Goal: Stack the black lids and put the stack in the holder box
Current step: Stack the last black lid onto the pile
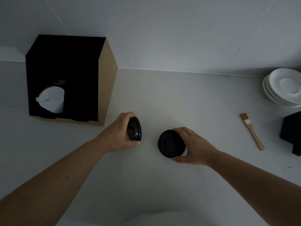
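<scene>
Head view: left hand (119, 133) grips a tilted black lid (135, 129) on edge; right hand (193, 146) pinches the rim of a second lid (171, 143), flat on the counter (187, 98), lids apart. Risks: tilted lid slipping; rims misaligning, so stack won't nest. Holder box (68, 79) far left; right slot too dark to read, white lids (52, 99) in left slot. Dim light hides lid count per hand.

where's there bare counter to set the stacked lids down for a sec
Bare counter lies between the holder box and the saucer stack, behind both hands. More lies in front, between the forearms. It is crowded on the right, around the brush and the dark object.
</scene>
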